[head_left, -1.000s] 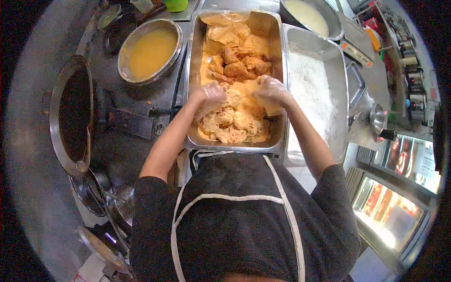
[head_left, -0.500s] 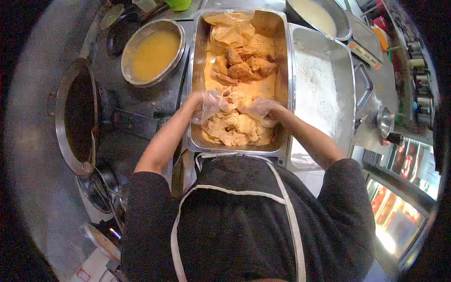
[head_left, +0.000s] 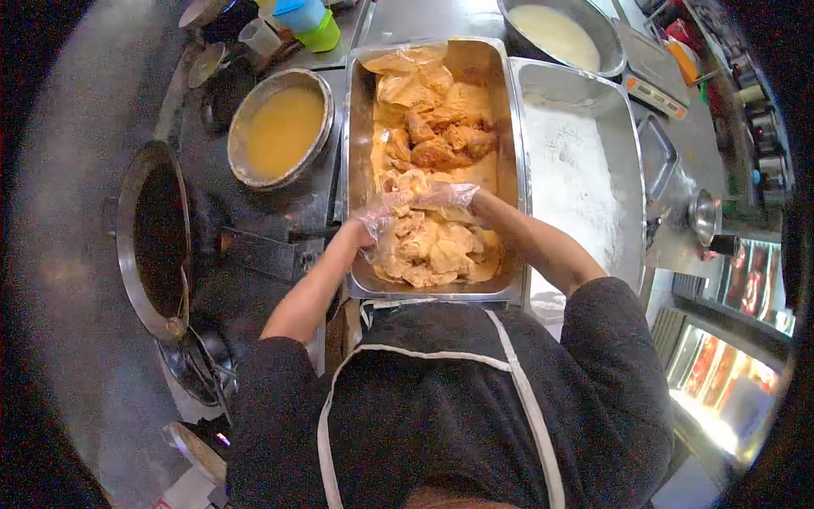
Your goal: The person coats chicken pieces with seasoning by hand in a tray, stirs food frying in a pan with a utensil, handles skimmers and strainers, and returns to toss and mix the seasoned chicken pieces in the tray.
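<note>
Clear plastic gloves cover both hands, which work in a deep metal tray (head_left: 515, 170) holding marinated chicken. My left hand (head_left: 378, 222) is at the left side of the pale, batter-coated chicken (head_left: 437, 250), its fingers curled against the meat and partly blurred. Reaching in from the right, my right hand (head_left: 449, 198) lies across the top of the same pile, with fingers bent round coated chicken between the hands. Darker orange chicken pieces (head_left: 441, 144) lie in the middle of the tray. A clear plastic bag (head_left: 415, 68) is bunched at its far end.
A tray of white flour (head_left: 572, 170) adjoins on the right. Beyond it are a bowl of pale liquid (head_left: 555, 36) and a scale (head_left: 655, 95). To the left stand a bowl of yellow liquid (head_left: 284, 131) and a large dark wok (head_left: 157, 242).
My right hand has moved left across the top of the pile. My left hand has shifted lower along the left side. The view has tilted, showing more of the far counter.
</note>
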### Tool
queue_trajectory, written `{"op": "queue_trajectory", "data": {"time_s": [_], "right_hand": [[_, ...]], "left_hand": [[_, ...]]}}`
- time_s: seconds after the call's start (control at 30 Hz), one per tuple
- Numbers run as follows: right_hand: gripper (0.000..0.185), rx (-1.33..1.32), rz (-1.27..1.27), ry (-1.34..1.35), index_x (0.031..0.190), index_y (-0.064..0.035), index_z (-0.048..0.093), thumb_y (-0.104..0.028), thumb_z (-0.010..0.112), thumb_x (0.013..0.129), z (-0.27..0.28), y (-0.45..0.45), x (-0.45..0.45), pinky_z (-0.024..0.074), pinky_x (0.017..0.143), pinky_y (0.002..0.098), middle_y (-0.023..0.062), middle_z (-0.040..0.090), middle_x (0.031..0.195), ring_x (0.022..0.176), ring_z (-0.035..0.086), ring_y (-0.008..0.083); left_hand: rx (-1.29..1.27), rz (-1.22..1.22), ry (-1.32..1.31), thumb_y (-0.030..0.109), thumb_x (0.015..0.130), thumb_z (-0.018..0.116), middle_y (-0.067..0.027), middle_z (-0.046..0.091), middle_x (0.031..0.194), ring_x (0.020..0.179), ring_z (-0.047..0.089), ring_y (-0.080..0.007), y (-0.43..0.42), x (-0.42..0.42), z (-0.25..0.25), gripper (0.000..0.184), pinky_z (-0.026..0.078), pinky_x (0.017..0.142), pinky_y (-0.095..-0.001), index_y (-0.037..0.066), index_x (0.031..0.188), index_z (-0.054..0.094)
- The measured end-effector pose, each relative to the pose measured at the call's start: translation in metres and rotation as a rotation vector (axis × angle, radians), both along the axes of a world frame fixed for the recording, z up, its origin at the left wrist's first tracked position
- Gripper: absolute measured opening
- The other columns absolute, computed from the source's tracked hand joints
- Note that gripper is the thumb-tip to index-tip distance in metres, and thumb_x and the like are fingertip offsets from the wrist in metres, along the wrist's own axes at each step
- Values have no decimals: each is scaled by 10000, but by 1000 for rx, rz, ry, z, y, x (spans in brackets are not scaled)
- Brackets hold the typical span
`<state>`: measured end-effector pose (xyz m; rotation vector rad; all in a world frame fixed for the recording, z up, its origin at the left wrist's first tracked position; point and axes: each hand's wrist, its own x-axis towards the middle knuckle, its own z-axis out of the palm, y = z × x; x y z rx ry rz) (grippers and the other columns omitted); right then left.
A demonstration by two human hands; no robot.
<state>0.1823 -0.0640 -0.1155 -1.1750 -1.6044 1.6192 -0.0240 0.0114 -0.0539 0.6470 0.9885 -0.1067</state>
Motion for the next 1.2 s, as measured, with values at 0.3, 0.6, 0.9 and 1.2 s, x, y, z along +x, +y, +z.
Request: {"op": "queue_trajectory", "data": {"time_s": [0.3,0.6,0.9,1.2], "right_hand": [[478,-327,-95,161,1238,-44,463,-274,580,836,66,26,15,329,987,290,87,494,1235,1143,437,160],[461,-468,-158,-56,1160,-53,518,-207,661,749,238,89,-10,311,997,348,59,515,1209,1180,416,156],[331,486,424,-301,1166,-12,509,-157,509,868,267,249,-34,385,948,321,91,529,1184,1088,496,177],[241,-310,27,256,1004,-48,585,-223,554,842,174,309,-142,469,725,298,52,586,875,783,544,166]], "left_hand": [[432,18,-265,328,856,534,-75,588,1047,902,577,-158,7,7,67,395,488,803,-294,36,1122,533],[260,349,-710,192,819,584,-65,595,939,774,610,-166,58,4,108,328,542,654,-308,51,1103,501],[168,571,-952,226,813,606,-58,615,818,686,607,-177,155,-49,171,231,530,624,-295,61,970,566],[560,725,-275,254,835,561,-23,599,695,554,559,-137,186,-111,137,164,476,515,-279,99,842,617]]}}
